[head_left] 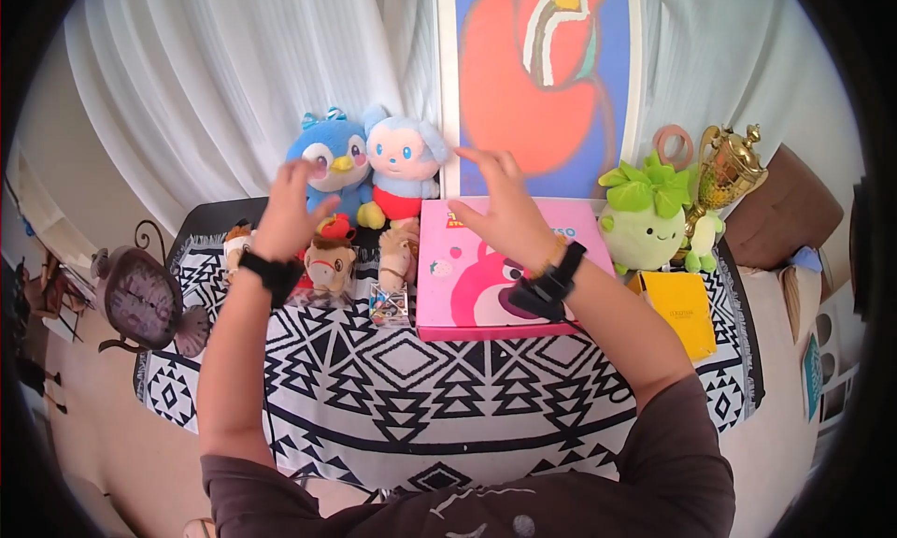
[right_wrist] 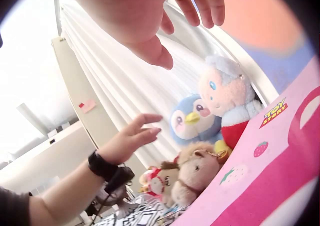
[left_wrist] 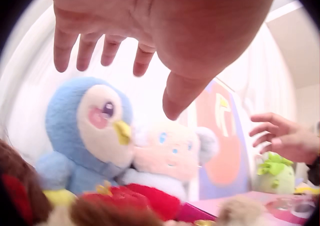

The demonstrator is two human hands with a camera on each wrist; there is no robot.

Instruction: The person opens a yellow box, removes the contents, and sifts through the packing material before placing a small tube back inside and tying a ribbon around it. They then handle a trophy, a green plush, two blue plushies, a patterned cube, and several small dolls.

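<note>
My left hand hovers with fingers spread in front of a blue penguin plush, holding nothing. In the left wrist view its thumb points down toward a pale blue plush with red shorts. Over the pink Toy Story box my right hand is raised, fingers apart and nothing in its grasp. Its fingertips overlap the picture's edge, beside the pale blue plush's head. Below the left hand sit small brown horse plushes, one of them on a small patterned box.
A green plush with leaves, a gold trophy and a yellow box stand right of the pink box. A framed picture leans behind. At the left is an ornate clock. A black-and-white patterned cloth covers the table.
</note>
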